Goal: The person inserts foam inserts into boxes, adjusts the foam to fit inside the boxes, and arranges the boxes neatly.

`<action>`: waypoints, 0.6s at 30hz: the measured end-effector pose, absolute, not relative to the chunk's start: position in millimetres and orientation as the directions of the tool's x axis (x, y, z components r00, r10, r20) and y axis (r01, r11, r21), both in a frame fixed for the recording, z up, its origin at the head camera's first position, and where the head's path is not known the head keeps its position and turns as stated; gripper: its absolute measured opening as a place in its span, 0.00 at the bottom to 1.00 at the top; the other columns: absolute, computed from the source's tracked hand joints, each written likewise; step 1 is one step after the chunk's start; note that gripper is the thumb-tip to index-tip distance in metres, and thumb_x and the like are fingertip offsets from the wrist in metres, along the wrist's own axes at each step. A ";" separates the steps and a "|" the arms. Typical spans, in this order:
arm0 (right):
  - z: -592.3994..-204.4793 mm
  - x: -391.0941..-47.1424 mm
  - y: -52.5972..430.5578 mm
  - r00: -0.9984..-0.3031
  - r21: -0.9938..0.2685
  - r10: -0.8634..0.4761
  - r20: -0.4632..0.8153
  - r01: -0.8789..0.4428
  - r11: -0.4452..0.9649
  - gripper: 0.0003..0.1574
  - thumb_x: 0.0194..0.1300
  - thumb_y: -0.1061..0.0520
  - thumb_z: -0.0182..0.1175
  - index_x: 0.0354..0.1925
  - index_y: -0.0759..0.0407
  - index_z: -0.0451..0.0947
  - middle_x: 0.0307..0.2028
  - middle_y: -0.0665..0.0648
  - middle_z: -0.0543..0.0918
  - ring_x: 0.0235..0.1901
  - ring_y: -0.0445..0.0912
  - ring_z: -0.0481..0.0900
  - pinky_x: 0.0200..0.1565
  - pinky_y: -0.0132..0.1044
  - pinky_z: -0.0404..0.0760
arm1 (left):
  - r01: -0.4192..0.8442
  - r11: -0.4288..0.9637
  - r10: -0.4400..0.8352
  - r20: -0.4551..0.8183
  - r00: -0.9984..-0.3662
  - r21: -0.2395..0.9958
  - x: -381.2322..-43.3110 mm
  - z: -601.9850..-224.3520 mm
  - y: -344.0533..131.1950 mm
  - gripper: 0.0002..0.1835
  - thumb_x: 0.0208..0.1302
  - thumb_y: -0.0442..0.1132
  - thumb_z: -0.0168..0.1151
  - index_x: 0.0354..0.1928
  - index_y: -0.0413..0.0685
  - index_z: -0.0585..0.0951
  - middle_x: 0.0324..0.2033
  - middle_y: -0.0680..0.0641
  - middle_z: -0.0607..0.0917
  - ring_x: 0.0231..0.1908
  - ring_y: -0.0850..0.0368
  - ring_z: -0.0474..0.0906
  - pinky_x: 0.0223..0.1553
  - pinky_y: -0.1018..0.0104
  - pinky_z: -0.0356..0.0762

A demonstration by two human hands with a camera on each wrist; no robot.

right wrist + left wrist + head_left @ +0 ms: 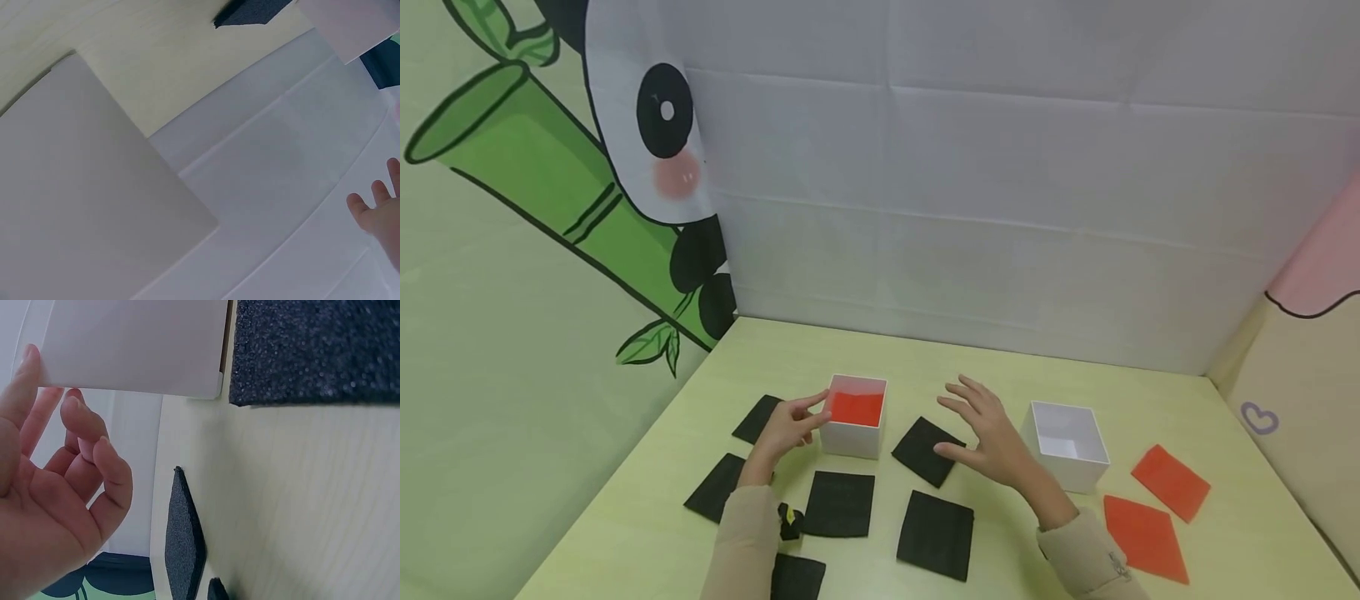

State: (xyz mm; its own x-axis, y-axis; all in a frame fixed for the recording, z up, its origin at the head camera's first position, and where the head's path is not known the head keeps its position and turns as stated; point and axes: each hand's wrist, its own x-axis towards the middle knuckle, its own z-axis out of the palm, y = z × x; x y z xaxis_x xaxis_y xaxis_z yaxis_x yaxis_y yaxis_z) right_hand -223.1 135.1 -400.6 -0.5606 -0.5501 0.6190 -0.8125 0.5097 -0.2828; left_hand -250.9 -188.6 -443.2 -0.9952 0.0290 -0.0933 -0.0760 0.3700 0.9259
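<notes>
My left hand holds a white open-topped box by its left side, thumb and index finger at the rim. In the left wrist view, the thumb lies against the box's pale wall, while the other fingers curl beyond its edge. A flat red piece shows inside this box. My right hand is raised with fingers spread and nothing in it. It overlaps the corner of a black square in the head view. Close to its right stands a second white box, its inside bare.
Several more black squares lie on the pale yellow table, including one in front of the left box and another nearer me. Two red pieces, one farther and one nearer, lie at the right. A white backdrop rises behind the table.
</notes>
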 end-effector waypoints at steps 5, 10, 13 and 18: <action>-402.7 -217.1 148.5 -0.557 -0.279 -0.535 0.635 -0.811 0.514 0.40 0.57 0.32 0.50 0.54 0.62 0.70 0.56 0.61 0.68 0.61 0.58 0.55 0.51 0.61 0.55 | -0.068 0.383 0.032 -0.087 -0.996 0.921 -251.0 -444.8 -188.8 0.26 0.55 0.41 0.63 0.58 0.51 0.72 0.24 0.34 0.74 0.17 0.56 0.67 0.23 0.67 0.66; -403.5 -212.1 161.5 -0.556 -0.277 -0.507 0.658 -0.805 0.524 0.38 0.58 0.34 0.52 0.53 0.61 0.71 0.56 0.60 0.68 0.60 0.59 0.57 0.50 0.62 0.56 | -0.051 0.390 0.038 -0.072 -0.997 0.919 -252.9 -444.8 -188.1 0.27 0.55 0.42 0.63 0.58 0.53 0.72 0.24 0.35 0.74 0.17 0.55 0.67 0.23 0.67 0.65; -403.1 -207.6 169.5 -0.560 -0.284 -0.490 0.668 -0.801 0.528 0.38 0.58 0.34 0.53 0.53 0.61 0.71 0.56 0.61 0.68 0.59 0.60 0.57 0.48 0.64 0.55 | -0.044 0.392 0.048 -0.068 -0.997 0.919 -253.9 -443.8 -187.6 0.27 0.55 0.41 0.63 0.59 0.52 0.72 0.24 0.35 0.73 0.17 0.55 0.67 0.23 0.66 0.66; -402.3 -200.1 183.0 -0.580 -0.289 -0.477 0.661 -0.783 0.552 0.38 0.57 0.33 0.52 0.54 0.60 0.71 0.56 0.60 0.68 0.60 0.59 0.57 0.51 0.61 0.53 | -0.060 0.400 0.038 -0.082 -0.996 0.915 -253.9 -442.9 -188.4 0.25 0.56 0.41 0.63 0.58 0.52 0.72 0.23 0.37 0.73 0.18 0.54 0.67 0.24 0.66 0.65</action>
State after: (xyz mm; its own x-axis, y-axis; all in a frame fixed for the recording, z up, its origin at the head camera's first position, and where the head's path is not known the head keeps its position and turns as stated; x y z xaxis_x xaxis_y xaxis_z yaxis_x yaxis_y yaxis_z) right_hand -200.1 183.0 -402.3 -0.5798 -0.4768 0.6607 -0.7826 0.5516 -0.2886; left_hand -253.9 -188.4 -442.9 -0.9959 0.0384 -0.0821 -0.0600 0.3995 0.9147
